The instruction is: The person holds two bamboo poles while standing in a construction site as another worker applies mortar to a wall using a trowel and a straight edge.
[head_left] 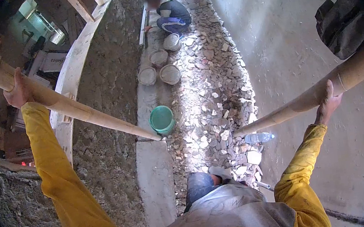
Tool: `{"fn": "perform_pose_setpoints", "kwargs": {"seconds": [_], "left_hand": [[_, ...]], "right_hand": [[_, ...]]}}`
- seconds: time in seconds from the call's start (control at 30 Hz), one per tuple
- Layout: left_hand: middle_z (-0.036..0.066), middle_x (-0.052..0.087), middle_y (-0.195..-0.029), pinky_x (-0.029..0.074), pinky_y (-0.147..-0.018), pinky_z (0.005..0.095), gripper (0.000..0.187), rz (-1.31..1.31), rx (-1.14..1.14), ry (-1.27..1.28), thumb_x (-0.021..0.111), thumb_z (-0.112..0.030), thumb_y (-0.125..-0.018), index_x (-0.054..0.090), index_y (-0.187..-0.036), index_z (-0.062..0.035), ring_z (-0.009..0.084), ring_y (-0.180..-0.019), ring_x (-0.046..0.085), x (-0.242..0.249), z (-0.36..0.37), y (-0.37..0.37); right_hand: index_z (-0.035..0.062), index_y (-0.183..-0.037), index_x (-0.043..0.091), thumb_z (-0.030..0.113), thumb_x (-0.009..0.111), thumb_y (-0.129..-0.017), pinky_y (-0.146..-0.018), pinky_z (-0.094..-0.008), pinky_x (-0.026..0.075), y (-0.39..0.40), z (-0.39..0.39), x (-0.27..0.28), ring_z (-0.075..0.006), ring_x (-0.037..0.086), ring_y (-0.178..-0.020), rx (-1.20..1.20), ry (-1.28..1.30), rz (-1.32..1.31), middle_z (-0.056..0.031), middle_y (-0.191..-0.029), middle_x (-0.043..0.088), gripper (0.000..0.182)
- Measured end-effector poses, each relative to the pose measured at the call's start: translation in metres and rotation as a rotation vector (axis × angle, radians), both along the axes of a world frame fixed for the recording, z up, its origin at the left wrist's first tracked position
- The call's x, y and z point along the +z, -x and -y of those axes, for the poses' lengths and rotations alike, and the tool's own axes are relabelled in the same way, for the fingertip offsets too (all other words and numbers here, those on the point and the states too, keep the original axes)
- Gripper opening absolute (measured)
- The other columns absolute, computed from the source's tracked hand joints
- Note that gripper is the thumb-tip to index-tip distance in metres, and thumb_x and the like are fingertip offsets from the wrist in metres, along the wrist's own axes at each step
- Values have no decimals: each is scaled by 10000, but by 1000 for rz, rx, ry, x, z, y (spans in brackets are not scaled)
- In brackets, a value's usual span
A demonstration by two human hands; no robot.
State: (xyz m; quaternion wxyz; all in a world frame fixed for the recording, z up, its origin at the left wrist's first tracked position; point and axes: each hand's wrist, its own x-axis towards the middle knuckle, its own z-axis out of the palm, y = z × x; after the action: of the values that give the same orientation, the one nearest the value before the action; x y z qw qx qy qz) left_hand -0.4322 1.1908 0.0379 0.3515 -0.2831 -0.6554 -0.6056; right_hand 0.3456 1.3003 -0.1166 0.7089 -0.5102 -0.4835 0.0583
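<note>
Two bamboo poles rise from the ground and slant outward, one on each side of me. My left hand [18, 91] is wrapped around the upper part of the left bamboo pole [97, 115], whose foot is beside a green bucket [161, 120]. On the right, my right hand [327, 104] grips the thicker right bamboo pole [287, 110] from below, with the thumb showing above it. That pole's lower end is at the edge of the rubble, near a clear plastic bottle [259, 138]. Both arms are spread wide in yellow sleeves.
Broken stone [209, 97] covers the strip ahead, beside a concrete ledge [155, 170]. Several buckets of grey material [170, 74] stand farther along, near a crouching person [173, 15]. A rough wall [101, 78] is left, a smooth grey wall [282, 48] right. Dark cloth [343, 23] hangs upper right.
</note>
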Motion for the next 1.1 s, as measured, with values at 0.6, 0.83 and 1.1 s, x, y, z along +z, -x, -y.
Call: {"fn": "perform_pose_setpoints", "kwargs": {"seconds": [0.6, 0.83, 1.1], "left_hand": [[114, 614, -906, 474, -708, 287, 634, -83, -38, 3, 788, -393, -567, 565, -948, 63, 190, -779, 596, 0, 2, -10], [141, 597, -951, 474, -722, 301, 693, -7, -25, -25, 797, -385, -556, 534, -996, 81, 211, -820, 591, 1, 2, 1], [138, 592, -944, 473, -721, 301, 680, -69, -23, -27, 797, -377, -562, 533, -988, 83, 206, -816, 584, -3, -1, 12]], "right_hand": [[-32, -1104, 471, 293, 678, -742, -822, -317, 413, -8, -3, -5, -197, 528, -913, -62, 26, 14, -108, -1022, 543, 530], [-34, -1111, 468, 309, 683, -735, -824, -314, 408, -7, -3, -5, -195, 521, -925, -20, 13, -11, -108, -1035, 540, 553], [-36, -1114, 473, 329, 670, -743, -833, -315, 406, -7, -1, -4, -195, 520, -934, -77, 49, 33, -110, -1046, 541, 556]]}}
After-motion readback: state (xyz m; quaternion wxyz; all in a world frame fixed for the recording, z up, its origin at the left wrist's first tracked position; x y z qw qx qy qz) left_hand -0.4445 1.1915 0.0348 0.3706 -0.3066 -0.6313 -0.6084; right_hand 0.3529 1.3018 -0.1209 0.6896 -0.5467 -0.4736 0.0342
